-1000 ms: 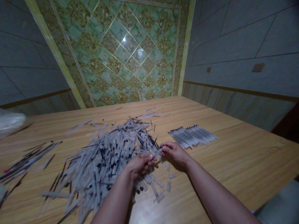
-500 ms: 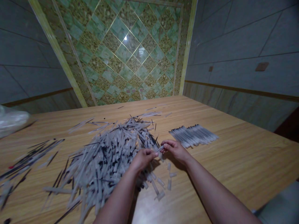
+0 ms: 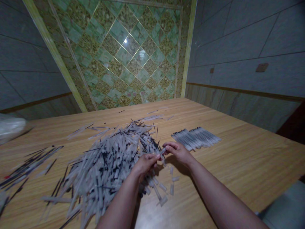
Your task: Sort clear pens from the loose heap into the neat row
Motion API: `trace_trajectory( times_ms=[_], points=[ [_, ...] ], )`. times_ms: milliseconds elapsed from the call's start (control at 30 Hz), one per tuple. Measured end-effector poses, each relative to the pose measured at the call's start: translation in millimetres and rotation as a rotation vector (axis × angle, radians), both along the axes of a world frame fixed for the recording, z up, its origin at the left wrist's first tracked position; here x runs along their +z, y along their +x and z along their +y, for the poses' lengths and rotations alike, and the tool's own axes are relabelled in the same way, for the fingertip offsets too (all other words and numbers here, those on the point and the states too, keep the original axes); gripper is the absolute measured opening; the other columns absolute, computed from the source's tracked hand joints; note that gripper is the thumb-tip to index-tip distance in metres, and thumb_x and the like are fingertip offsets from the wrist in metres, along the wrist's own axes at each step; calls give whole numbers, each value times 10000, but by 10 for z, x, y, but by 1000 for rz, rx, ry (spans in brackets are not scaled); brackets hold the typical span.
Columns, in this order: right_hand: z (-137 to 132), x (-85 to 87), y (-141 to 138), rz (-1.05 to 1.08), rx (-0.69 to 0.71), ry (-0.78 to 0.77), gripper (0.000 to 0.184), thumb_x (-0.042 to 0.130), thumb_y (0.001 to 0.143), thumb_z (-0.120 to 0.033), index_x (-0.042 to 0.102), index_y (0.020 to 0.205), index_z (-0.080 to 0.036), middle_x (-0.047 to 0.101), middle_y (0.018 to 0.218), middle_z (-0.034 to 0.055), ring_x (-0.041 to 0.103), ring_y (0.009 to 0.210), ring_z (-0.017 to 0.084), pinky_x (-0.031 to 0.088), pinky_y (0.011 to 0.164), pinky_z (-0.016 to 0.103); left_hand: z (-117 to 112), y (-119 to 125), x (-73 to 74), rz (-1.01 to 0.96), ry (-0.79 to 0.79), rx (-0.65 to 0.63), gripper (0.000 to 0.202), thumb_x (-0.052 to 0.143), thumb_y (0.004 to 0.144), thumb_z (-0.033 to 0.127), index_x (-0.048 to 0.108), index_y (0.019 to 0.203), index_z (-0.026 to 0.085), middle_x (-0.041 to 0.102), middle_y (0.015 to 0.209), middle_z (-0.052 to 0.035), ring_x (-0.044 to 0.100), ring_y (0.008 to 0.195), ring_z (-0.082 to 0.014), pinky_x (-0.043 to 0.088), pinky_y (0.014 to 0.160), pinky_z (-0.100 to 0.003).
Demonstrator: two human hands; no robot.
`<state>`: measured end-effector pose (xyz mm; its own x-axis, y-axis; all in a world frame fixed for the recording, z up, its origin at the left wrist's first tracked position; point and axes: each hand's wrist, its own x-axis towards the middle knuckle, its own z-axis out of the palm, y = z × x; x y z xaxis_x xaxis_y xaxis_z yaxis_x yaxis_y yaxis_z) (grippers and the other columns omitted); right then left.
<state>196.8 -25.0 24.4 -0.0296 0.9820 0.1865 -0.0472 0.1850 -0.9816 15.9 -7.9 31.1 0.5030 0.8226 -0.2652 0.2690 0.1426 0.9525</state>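
My left hand and my right hand meet at the right edge of a big heap of pen parts. Between their fingertips is a small translucent pen piece, which both hands pinch, one at each end. Whether it is a cap or part of a barrel is too small to tell. Below the hands lie several short clear pen caps on the wood. Beyond my right hand a neat row of pens, clear with dark tips, lies side by side.
The heap spreads over the wooden table. Loose black refills lie at the left, and more thin tubes behind the heap. A clear plastic bag rests at the far left edge. Tiled walls stand behind the table.
The view has shifted slightly to the right. Both hands keep their pinch on the small pen piece, with only a slight change in its tilt and in the fingers.
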Motion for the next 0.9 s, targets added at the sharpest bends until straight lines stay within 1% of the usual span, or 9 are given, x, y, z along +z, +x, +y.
trace_trajectory(
  times_ms=[100, 133, 200, 300, 400, 533, 633, 767, 900],
  points=[
    [44, 110, 187, -35, -49, 21, 349, 637, 671, -438, 660, 890, -168, 666, 702, 40, 600, 652, 154, 468, 672, 322, 39, 43, 33, -53, 236, 170, 481, 583, 658, 528, 644, 911, 123, 660, 798, -75, 582, 661, -143, 432, 581, -235],
    [63, 145, 296, -47, -102, 32, 363, 632, 671, -445, 659, 903, -167, 668, 713, 45, 602, 659, 158, 467, 674, 320, 55, 49, 44, -84, 315, 253, 478, 592, 664, 503, 632, 964, 134, 657, 941, -100, 597, 819, -180, 449, 695, -264],
    [97, 185, 567, -63, -327, 74, 395, 622, 664, -465, 653, 923, -169, 668, 759, 52, 595, 649, 155, 467, 661, 312, 80, 49, 62, -138, 434, 401, 482, 579, 694, 467, 594, 1062, 157, 600, 1124, -111, 543, 1027, -208, 411, 861, -310],
    [120, 124, 980, -200, -688, 140, 441, 571, 690, -480, 641, 968, -145, 667, 811, 80, 577, 635, 160, 461, 621, 304, 91, 36, 77, -164, 516, 467, 456, 526, 744, 439, 575, 1104, 163, 594, 1145, -105, 524, 1074, -209, 370, 934, -354],
    [88, -51, 1222, -333, -843, 156, 439, 524, 719, -457, 637, 982, -125, 669, 877, 110, 595, 669, 182, 466, 659, 327, 78, 35, 75, -152, 545, 436, 405, 510, 754, 423, 614, 1043, 158, 634, 1074, -92, 553, 1028, -212, 384, 922, -363],
    [-17, -278, 1251, -549, -911, 140, 397, 481, 742, -415, 653, 957, -129, 667, 938, 125, 605, 831, 225, 451, 762, 348, 75, 40, 50, -142, 537, 371, 367, 500, 757, 419, 655, 952, 150, 671, 984, -76, 584, 964, -213, 405, 889, -352],
    [-73, -382, 1221, -715, -877, 112, 379, 455, 755, -388, 662, 944, -135, 669, 931, 122, 600, 851, 224, 445, 773, 339, 84, 36, 31, -156, 516, 352, 368, 498, 755, 428, 660, 932, 149, 678, 961, -73, 594, 939, -213, 418, 866, -346],
    [-96, -459, 1253, -951, -829, 121, 393, 463, 745, -394, 676, 927, -118, 662, 870, 139, 581, 846, 239, 432, 775, 350, 84, 31, 31, -154, 512, 340, 371, 509, 745, 437, 665, 923, 152, 680, 950, -71, 597, 927, -218, 427, 850, -346],
    [-144, -487, 1279, -985, -835, 112, 405, 475, 741, -417, 663, 951, -126, 653, 860, 130, 578, 818, 230, 436, 740, 332, 97, 11, 29, -160, 521, 340, 381, 506, 746, 441, 667, 929, 147, 683, 937, -74, 605, 898, -217, 433, 835, -347]
  ],
)
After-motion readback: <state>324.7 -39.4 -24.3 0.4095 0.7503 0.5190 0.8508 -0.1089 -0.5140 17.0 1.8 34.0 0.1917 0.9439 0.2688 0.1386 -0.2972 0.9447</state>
